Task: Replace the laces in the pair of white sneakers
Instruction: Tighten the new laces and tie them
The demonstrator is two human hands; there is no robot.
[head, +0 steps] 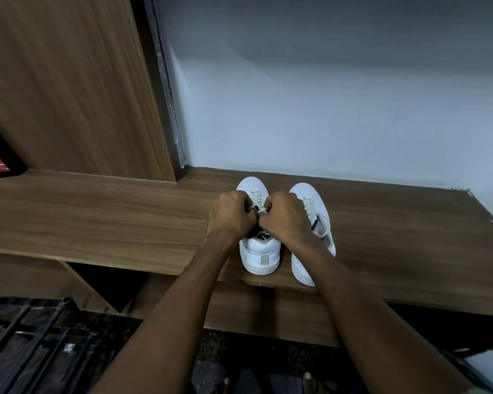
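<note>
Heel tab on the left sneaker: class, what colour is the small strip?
Pale grey-beige, a vertical heel tab on the white left sneaker; the head view shows it.

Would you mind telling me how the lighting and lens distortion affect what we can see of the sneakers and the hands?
Head view: dim, cool light; the two sneakers stay readable, the laces less so. Left hand and right hand look dark, their fingers hard to separate. Wide-angle bending tilts the wooden panel and shelf edges.

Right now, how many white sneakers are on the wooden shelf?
2: the left sneaker under both hands, the right sneaker beside it, partly covered by the right forearm.
</note>
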